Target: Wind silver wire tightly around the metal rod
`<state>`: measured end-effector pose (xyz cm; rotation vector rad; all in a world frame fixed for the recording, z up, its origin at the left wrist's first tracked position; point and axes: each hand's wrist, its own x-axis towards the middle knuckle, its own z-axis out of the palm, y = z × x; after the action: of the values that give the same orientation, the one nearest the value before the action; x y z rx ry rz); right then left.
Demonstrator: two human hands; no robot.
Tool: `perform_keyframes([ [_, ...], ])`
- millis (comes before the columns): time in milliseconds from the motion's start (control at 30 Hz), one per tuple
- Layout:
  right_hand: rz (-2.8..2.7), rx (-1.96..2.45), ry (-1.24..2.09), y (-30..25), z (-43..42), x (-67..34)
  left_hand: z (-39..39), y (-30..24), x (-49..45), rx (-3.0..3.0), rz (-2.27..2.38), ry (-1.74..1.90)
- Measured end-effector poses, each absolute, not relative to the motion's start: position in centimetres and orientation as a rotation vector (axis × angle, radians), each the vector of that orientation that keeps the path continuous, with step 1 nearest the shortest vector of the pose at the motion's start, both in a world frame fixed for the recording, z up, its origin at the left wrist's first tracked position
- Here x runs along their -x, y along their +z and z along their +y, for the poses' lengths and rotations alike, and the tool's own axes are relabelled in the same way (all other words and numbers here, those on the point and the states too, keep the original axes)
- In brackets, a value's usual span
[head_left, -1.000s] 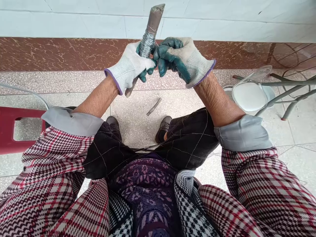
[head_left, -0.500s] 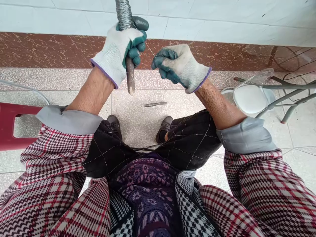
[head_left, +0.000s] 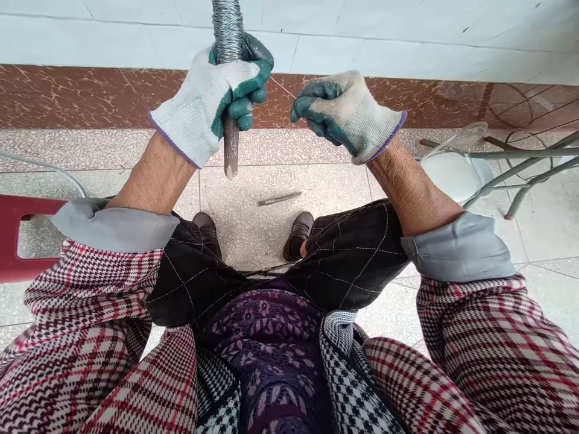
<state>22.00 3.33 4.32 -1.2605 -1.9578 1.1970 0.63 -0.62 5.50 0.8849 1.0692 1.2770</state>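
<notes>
My left hand (head_left: 221, 96), in a white and green coated glove, is wrapped round a wooden stick (head_left: 231, 150) whose lower end pokes out below the fist. Thin silver wire (head_left: 227, 30) is wound thickly about the stick's upper part, which runs out of the top of the view. A single strand of wire (head_left: 283, 88) stretches from beside the left fingers to my right hand (head_left: 341, 111). That hand wears a matching glove and pinches the strand between thumb and fingers; its tip is hidden there.
A short grey rod (head_left: 279, 199) lies on the tiled floor beyond my shoes (head_left: 298, 234). At left is a red plastic stool (head_left: 31, 238). Metal legs (head_left: 520, 181) and a white round object (head_left: 450, 175) are at right. A tiled wall (head_left: 407, 36) rises ahead.
My right hand has moved slightly right and up, and my left hand slightly left, with the stick more upright. The wire strand still runs between them.
</notes>
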Motion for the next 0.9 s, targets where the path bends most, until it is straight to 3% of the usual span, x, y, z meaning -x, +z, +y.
perform_keyframes([
  [333,-1.907,1.284,1.322,4.9,2.7,-22.1,-1.7,6.3,-0.5,-0.986,1.129,1.254],
  [667,-1.917,1.108,1.552,4.3,2.7,-23.3,-5.3,3.5,0.4,-1.196,1.171,1.357],
  [800,-1.968,1.124,1.635,3.0,1.6,-21.7,-7.9,1.9,-0.5,-1.307,1.267,1.084],
  [900,-1.993,1.063,1.690,2.2,2.1,-20.7,-9.2,0.8,-0.5,-1.219,1.197,1.088],
])
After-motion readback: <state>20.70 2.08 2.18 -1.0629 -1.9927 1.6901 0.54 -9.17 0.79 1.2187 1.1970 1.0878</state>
